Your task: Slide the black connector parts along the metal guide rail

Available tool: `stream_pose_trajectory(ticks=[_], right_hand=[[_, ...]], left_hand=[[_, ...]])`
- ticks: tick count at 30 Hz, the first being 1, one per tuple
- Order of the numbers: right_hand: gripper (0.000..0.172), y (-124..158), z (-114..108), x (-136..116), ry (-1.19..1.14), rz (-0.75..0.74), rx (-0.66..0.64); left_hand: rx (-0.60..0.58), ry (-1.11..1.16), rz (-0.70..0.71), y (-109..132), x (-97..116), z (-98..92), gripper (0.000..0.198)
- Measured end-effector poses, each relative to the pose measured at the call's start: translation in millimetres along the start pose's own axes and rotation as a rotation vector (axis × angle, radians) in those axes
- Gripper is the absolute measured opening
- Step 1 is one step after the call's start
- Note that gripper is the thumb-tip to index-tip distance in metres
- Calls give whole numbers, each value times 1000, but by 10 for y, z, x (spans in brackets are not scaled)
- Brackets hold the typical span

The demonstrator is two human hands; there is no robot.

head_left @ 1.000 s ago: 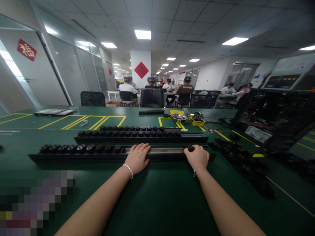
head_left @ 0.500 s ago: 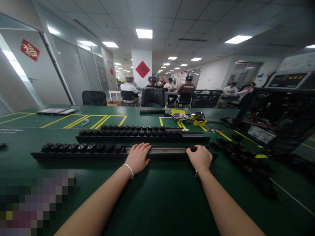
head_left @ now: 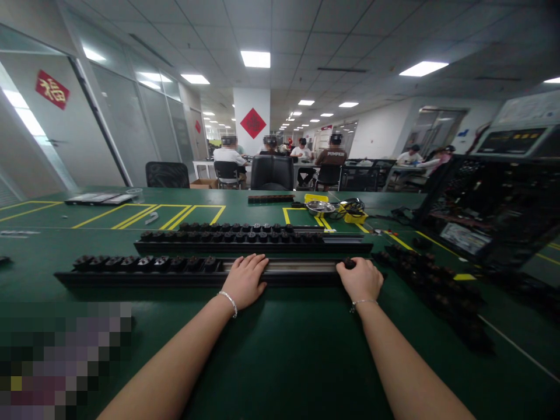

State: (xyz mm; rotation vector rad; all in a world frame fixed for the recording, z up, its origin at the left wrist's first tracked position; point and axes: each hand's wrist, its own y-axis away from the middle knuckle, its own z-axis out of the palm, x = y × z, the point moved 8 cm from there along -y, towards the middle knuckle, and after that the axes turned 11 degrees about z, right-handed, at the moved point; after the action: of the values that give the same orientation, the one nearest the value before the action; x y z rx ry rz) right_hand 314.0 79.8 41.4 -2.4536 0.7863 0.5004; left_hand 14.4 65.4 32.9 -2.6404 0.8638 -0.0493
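Observation:
A long black rail [head_left: 131, 280] lies across the table in front of me, with a pale channel [head_left: 301, 266] along its top. Several small black round-topped parts [head_left: 144, 262] sit side by side in its left half. My left hand [head_left: 245, 280] is over the middle of the rail, fingers across the top and thumb at the near side. At the rail's right end, my right hand [head_left: 362, 280] pinches a small black round-topped part [head_left: 349, 263] between thumb and fingers. The part's underside is hidden by my fingers.
Behind lie more black rails [head_left: 254, 247] carrying similar parts. Loose black parts [head_left: 437, 286] are heaped at right, near an open computer case [head_left: 459, 233]. Farther back stand a metal bowl [head_left: 320, 208] and a yellow bin [head_left: 356, 217]. People [head_left: 331, 157] sit at distant tables.
My right hand has shifted slightly right along the rail, with the small black part still in its fingers. My left hand has stayed in place.

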Motion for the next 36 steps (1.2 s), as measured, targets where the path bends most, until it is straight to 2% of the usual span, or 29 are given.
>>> stream_pose_trajectory(ticks=[17,36], right_hand=[[41,-60,-25,78,16,23,9],[39,-118,-70,196,48,61,75]], left_hand=[[8,-13,1,-3,-2,5,55],[9,-10,7,-4,2,6,56]])
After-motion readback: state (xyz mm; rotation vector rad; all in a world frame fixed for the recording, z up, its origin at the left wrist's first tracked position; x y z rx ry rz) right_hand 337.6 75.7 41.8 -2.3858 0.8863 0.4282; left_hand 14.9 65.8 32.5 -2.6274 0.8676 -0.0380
